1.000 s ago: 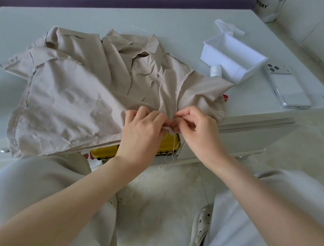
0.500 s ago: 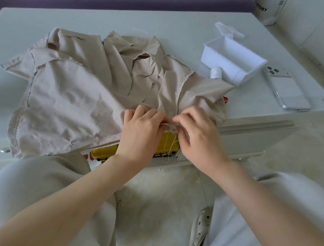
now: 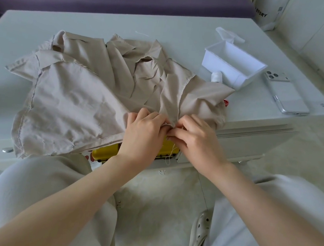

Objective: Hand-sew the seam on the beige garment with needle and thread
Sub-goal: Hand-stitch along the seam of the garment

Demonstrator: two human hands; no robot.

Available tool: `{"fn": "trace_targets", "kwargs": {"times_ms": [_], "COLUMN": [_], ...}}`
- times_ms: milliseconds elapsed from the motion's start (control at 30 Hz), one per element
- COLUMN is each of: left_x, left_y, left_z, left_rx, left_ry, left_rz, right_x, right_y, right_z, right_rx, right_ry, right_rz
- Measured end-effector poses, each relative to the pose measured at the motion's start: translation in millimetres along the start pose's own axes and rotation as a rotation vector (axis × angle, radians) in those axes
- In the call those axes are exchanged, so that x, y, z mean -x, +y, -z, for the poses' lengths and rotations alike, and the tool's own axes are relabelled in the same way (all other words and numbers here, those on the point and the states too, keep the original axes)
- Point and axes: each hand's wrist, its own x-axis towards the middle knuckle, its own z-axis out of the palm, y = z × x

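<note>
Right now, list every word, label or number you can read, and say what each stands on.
"STORY": on the white bag beyond the table's far right corner; anything before it is cut off.
Small mark right of the phone: too small to read.
Nothing else is legible.

We read just one word, "STORY", in dark capitals on the white bag [image 3: 267,12] at the far right, its beginning cut off, while a small mark nearby stays illegible.
</note>
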Motion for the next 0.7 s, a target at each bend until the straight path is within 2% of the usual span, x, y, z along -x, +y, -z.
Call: {"fn": "trace_targets", "kwargs": {"times_ms": [133,400,533,700], "left_x": [1,1,-6,-6], "left_y": [-2,-1,-4,-3], "left_z": [-2,-3,2,2], "left_rx": [-0.033,-0.039,-0.004,-0.004], "left_ry": [-0.003,0.015,0.07,0.038], "left_rz": [-0.009,-0.027,0.055,0.07], "right_x": [2,12,25,43], "right_y": [-3,-3,-3,1], "right_z": [-1,0,-2,-8], "right_rx": [-0.131,-0.227,-0.263,-0.283], "right_ry": [-0.007,-0.079,-0.232,-0.479], "right_rz": [-0.034,-0.026,0.031,0.052]}}
